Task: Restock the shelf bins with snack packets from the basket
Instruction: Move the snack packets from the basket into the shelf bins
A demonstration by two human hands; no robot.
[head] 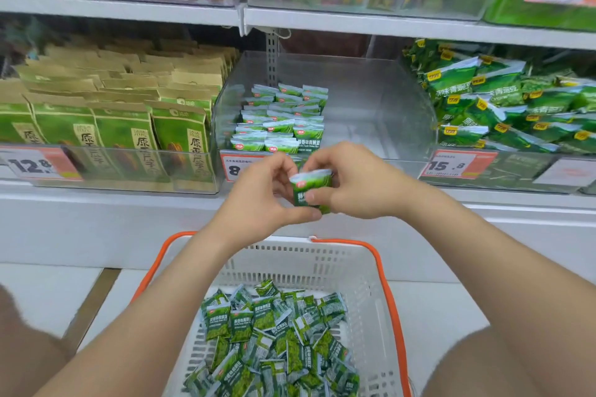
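i hold a green snack packet [311, 187] upright between both hands, just in front of the clear middle bin [371, 100]. my left hand [261, 193] curls round its left side, thumb at its lower edge. my right hand [351, 184] pinches it from the right. the bin's left half holds neat rows of the same packets [280, 119]. below my arms, the white basket [364, 267] with orange handles holds a loose heap of more packets [274, 338].
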